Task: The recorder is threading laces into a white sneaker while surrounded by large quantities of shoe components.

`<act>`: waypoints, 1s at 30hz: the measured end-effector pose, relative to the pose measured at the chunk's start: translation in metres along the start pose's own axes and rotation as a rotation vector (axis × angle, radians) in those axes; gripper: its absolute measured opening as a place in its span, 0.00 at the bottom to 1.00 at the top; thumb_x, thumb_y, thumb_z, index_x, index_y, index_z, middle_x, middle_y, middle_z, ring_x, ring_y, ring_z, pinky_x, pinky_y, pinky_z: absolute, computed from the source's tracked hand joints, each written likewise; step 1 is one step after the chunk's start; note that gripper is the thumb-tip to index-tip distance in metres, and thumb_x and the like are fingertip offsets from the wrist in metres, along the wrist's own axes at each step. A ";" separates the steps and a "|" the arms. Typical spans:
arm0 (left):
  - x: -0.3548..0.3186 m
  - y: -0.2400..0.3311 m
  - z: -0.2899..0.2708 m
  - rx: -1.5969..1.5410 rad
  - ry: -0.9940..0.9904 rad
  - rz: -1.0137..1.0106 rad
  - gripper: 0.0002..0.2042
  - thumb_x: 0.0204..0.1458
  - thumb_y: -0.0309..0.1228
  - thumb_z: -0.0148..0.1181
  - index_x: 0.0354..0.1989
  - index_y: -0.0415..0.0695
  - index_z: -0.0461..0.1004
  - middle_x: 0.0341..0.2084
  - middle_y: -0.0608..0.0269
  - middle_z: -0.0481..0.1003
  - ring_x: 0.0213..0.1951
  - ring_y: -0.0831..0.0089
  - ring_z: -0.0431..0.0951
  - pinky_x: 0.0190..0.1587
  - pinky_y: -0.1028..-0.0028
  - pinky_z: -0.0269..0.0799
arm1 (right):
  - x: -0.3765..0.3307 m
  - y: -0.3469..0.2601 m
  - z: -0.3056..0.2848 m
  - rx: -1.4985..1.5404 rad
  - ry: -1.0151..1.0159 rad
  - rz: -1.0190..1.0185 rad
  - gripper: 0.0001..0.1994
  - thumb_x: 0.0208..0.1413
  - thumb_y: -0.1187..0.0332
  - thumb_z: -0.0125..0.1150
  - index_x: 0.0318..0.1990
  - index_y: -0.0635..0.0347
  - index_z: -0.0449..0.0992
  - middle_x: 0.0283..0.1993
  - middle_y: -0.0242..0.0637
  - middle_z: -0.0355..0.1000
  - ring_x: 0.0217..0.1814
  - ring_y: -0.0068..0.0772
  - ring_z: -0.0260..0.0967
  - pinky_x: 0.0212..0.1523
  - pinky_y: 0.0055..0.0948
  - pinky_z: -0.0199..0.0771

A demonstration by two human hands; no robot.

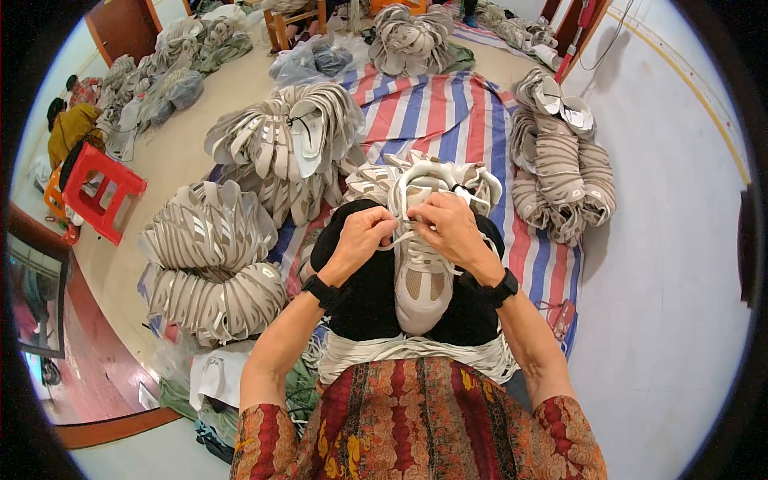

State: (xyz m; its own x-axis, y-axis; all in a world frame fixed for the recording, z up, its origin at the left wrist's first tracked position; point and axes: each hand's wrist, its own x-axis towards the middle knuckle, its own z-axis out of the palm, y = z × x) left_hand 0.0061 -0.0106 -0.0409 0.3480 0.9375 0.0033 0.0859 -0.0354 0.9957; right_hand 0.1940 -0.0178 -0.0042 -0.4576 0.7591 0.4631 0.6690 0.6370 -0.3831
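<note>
A white and beige shoe upper (422,298) rests on my lap between my dark-clad thighs, toe toward me. White lace is threaded across its front. My left hand (365,237) is closed in a pinch at the left edge of the lacing, with a white shoelace (386,247) at its fingertips. On the other side, my right hand (456,230) is bent over the eyelets, thumb and fingers pinched on lace; part of the lace is hidden beneath it. A bundle of white laces (416,350) lies across my lap, close to my waist.
Bundled shoe uppers stand left (212,228), farther up (292,136) and against the right wall (560,160). More uppers (412,38) sit at the far end of the striped sheet (432,104). A red stool (100,192) is at left, near another person (72,136).
</note>
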 end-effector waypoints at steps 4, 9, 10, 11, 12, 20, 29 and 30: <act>0.008 0.001 -0.006 0.620 0.104 0.557 0.04 0.48 0.26 0.52 0.27 0.38 0.71 0.19 0.59 0.70 0.19 0.69 0.69 0.25 0.77 0.66 | -0.002 -0.002 0.001 -0.042 0.013 -0.082 0.10 0.41 0.70 0.57 0.35 0.55 0.74 0.32 0.35 0.67 0.37 0.39 0.64 0.39 0.36 0.60; 0.015 0.007 -0.004 0.839 0.116 0.707 0.03 0.45 0.22 0.53 0.28 0.37 0.71 0.21 0.55 0.70 0.19 0.63 0.70 0.25 0.74 0.67 | -0.001 -0.003 0.002 -0.085 0.047 -0.152 0.10 0.42 0.70 0.57 0.35 0.55 0.73 0.32 0.34 0.66 0.36 0.37 0.64 0.37 0.34 0.61; 0.017 0.004 -0.005 0.701 0.141 0.769 0.02 0.45 0.21 0.54 0.28 0.37 0.71 0.21 0.57 0.71 0.19 0.67 0.71 0.25 0.75 0.67 | 0.000 0.001 0.005 -0.048 0.049 -0.136 0.08 0.42 0.71 0.56 0.33 0.56 0.73 0.31 0.33 0.65 0.34 0.37 0.65 0.35 0.34 0.62; 0.016 0.001 -0.006 0.706 0.137 0.770 0.02 0.45 0.21 0.54 0.28 0.37 0.71 0.21 0.57 0.71 0.19 0.67 0.71 0.25 0.75 0.67 | 0.001 0.005 0.007 -0.010 0.051 -0.120 0.07 0.42 0.71 0.56 0.32 0.56 0.73 0.29 0.32 0.65 0.33 0.36 0.66 0.33 0.34 0.63; 0.011 0.001 -0.003 0.479 0.152 0.531 0.02 0.45 0.20 0.54 0.28 0.36 0.71 0.20 0.59 0.72 0.21 0.72 0.72 0.26 0.76 0.68 | 0.003 0.006 0.007 -0.011 0.054 -0.109 0.07 0.42 0.71 0.56 0.32 0.56 0.73 0.29 0.32 0.65 0.33 0.36 0.66 0.33 0.34 0.63; 0.008 0.007 0.009 0.428 0.092 0.500 0.04 0.45 0.19 0.54 0.27 0.38 0.65 0.17 0.53 0.68 0.21 0.61 0.71 0.25 0.69 0.65 | 0.006 0.013 0.005 -0.408 0.132 -0.185 0.02 0.39 0.71 0.53 0.22 0.57 0.66 0.22 0.36 0.64 0.24 0.37 0.67 0.24 0.35 0.64; 0.004 0.002 0.001 0.468 -0.046 0.386 0.04 0.49 0.20 0.53 0.31 0.38 0.64 0.22 0.58 0.70 0.22 0.74 0.72 0.25 0.74 0.68 | -0.065 0.045 -0.116 0.993 0.980 0.499 0.05 0.55 0.69 0.46 0.34 0.57 0.68 0.26 0.34 0.66 0.24 0.30 0.64 0.24 0.30 0.64; 0.004 0.013 0.002 0.442 -0.008 0.279 0.05 0.48 0.21 0.53 0.32 0.38 0.64 0.23 0.59 0.71 0.22 0.76 0.72 0.24 0.75 0.68 | -0.069 0.042 -0.112 0.988 0.991 0.503 0.05 0.55 0.69 0.46 0.34 0.57 0.68 0.26 0.34 0.66 0.24 0.30 0.64 0.24 0.30 0.64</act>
State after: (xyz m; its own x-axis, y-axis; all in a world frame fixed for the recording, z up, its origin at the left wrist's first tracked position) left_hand 0.0100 -0.0083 -0.0282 0.4211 0.8689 0.2603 0.3740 -0.4278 0.8229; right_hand 0.3197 -0.0582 0.0371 0.5418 0.7822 0.3077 -0.2124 0.4816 -0.8503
